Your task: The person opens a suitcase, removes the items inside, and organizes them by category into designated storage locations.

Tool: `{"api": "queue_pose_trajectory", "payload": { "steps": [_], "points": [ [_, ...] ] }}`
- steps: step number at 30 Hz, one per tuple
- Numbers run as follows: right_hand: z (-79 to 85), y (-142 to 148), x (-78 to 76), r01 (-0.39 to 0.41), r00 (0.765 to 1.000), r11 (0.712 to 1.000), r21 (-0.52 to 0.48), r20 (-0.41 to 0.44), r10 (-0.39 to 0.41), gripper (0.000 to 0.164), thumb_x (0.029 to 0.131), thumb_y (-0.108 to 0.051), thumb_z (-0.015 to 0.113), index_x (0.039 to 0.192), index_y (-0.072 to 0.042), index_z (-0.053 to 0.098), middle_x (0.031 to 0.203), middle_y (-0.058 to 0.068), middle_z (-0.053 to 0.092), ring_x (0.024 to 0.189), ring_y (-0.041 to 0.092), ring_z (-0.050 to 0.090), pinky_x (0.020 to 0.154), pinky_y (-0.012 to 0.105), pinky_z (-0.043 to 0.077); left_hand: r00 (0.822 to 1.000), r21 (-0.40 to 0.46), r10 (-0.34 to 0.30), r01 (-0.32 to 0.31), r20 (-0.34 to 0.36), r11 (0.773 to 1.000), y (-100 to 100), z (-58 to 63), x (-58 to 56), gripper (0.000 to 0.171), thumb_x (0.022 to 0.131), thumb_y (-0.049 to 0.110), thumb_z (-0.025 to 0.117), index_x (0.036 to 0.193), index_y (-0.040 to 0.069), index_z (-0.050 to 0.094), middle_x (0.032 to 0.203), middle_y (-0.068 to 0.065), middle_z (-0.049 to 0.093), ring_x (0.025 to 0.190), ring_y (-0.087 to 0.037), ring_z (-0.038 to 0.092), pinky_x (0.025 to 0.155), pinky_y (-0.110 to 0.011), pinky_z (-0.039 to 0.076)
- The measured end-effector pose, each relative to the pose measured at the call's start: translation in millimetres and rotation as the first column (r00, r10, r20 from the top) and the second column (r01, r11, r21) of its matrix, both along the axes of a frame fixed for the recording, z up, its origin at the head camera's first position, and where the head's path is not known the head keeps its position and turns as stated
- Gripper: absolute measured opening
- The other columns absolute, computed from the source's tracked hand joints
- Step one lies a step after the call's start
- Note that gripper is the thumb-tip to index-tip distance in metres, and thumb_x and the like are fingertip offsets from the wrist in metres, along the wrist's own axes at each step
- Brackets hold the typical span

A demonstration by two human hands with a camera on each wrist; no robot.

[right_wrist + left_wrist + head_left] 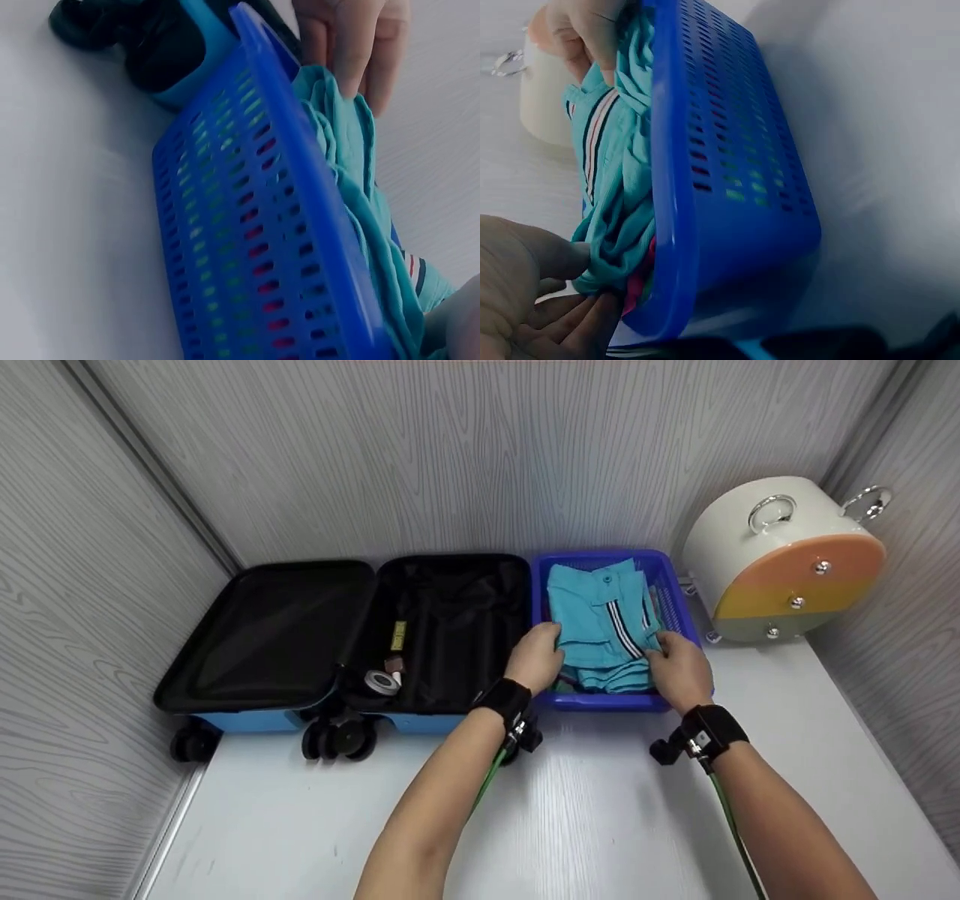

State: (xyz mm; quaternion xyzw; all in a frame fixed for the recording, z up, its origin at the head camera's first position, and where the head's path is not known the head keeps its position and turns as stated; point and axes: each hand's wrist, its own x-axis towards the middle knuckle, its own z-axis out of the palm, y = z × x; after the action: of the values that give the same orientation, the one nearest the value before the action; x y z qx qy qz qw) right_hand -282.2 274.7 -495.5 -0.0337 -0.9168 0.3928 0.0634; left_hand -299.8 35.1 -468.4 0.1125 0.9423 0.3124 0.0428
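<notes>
A folded turquoise garment (589, 619) with a button and dark-and-white striped bands lies at the top of the blue plastic basket (600, 703). My left hand (535, 657) pinches its near left side, thumb above and fingers beneath, as the left wrist view shows at the cloth's edge (604, 259). On the opposite side, my right hand (681, 669) grips the garment's right edge. Between the hands the lower layers hang in loose folds by the basket's front rim. Red and green cloth shows through the basket's holes in both wrist views, under the turquoise garment.
Left of the basket lies an open suitcase (266, 637) with black lining and a light blue shell. Its right half holds a roll of tape (382, 682) and a small yellow box (398, 636). A striped round-fronted cabinet (799, 585) stands at the right, before grey wood-grain walls.
</notes>
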Motion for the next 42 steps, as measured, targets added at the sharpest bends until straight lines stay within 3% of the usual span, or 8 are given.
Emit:
{"api": "queue_pose_trajectory", "payload": {
  "steps": [4,7,13,20,27,31,38,42],
  "points": [
    [0.5,5,0.7,-0.019,1.0,0.998,0.058,-0.019,0.02,0.04,0.102,-0.014,0.059,0.136,0.009,0.058,0.125,0.028,0.064,0.109,0.042,0.062,0.092,0.058,0.048,0.983,-0.214,-0.134,0.105,-0.126,0.971,-1,2.7,2.2,0.034,0.106,0.009,0.056,0.138,0.011,0.066,0.151,-0.008,0.053,0.135,-0.022,0.053,0.11,-0.032,0.042],
    [1.1,9,0.6,-0.049,0.995,0.992,0.114,-0.081,0.058,0.045,0.099,-0.011,0.063,0.138,0.01,0.056,0.133,0.031,0.059,0.121,0.047,0.056,0.101,0.06,0.043,0.955,-0.314,-0.235,0.169,-0.183,0.934,-2,3.1,3.7,0.028,0.106,0.008,0.056,0.124,0.014,0.076,0.142,-0.005,0.061,0.13,-0.02,0.057,0.108,-0.031,0.045],
    [0.7,19,0.5,-0.154,0.965,0.963,0.219,-0.176,0.194,0.064,0.09,-0.009,0.075,0.146,0.007,0.048,0.154,0.028,0.039,0.142,0.049,0.033,0.115,0.062,0.028,0.927,-0.396,-0.344,0.262,-0.151,0.88,-9,0.6,4.2,0.026,0.107,0.015,0.057,0.123,0.018,0.077,0.143,-0.004,0.061,0.131,-0.019,0.056,0.107,-0.032,0.046],
    [6.3,21,-2.7,-0.376,0.921,0.873,0.311,0.019,0.389,0.045,0.089,-0.016,0.079,0.13,-0.002,0.067,0.14,0.024,0.052,0.134,0.048,0.038,0.109,0.065,0.033,0.929,-0.453,-0.362,0.293,-0.072,0.842,-10,-1.8,2.7,0.027,0.107,0.018,0.058,0.126,0.021,0.076,0.144,-0.002,0.06,0.13,-0.019,0.058,0.104,-0.033,0.048],
    [7.5,15,-12.3,-0.396,0.918,0.872,0.288,0.152,0.367,0.041,0.083,-0.014,0.083,0.12,-0.002,0.069,0.13,0.025,0.051,0.123,0.048,0.041,0.101,0.064,0.04,0.919,-0.503,-0.393,0.327,-0.028,0.8,-7,-5.5,-0.5,0.028,0.107,0.018,0.056,0.128,0.02,0.075,0.137,0.001,0.065,0.125,-0.016,0.061,0.117,-0.035,0.033],
    [6.7,14,-16.9,-0.396,0.914,0.875,0.279,0.205,0.349,0.041,0.083,-0.014,0.083,0.12,-0.004,0.069,0.135,0.026,0.048,0.126,0.049,0.039,0.103,0.067,0.038,0.91,-0.469,-0.415,0.362,-0.012,0.806,-10,-3.5,1.4,0.03,0.108,0.015,0.053,0.13,0.016,0.073,0.141,-0.003,0.062,0.132,-0.019,0.055,0.122,-0.038,0.024],
    [6.2,17,-17.8,-0.409,0.904,0.878,0.247,0.24,0.353,0.038,0.085,-0.017,0.082,0.12,-0.004,0.071,0.132,0.024,0.049,0.127,0.048,0.042,0.104,0.067,0.037,0.927,-0.309,-0.375,0.365,0.029,0.878,-26,-1.5,14.7,0.041,0.111,0.024,0.045,0.15,0.013,0.053,0.161,-0.007,0.039,0.15,-0.021,0.031,0.123,-0.031,0.014],
    [6.4,19,-14.3,-0.414,0.904,0.875,0.25,0.229,0.362,0.037,0.087,-0.017,0.08,0.121,-0.003,0.072,0.131,0.023,0.051,0.125,0.046,0.046,0.103,0.065,0.039,0.929,-0.264,-0.369,0.359,0.01,0.895,-43,-3.1,26.8,0.051,0.11,0.031,0.048,0.158,0.013,0.041,0.165,-0.008,0.03,0.154,-0.021,0.022,0.124,-0.032,0.011]
  ]
}}
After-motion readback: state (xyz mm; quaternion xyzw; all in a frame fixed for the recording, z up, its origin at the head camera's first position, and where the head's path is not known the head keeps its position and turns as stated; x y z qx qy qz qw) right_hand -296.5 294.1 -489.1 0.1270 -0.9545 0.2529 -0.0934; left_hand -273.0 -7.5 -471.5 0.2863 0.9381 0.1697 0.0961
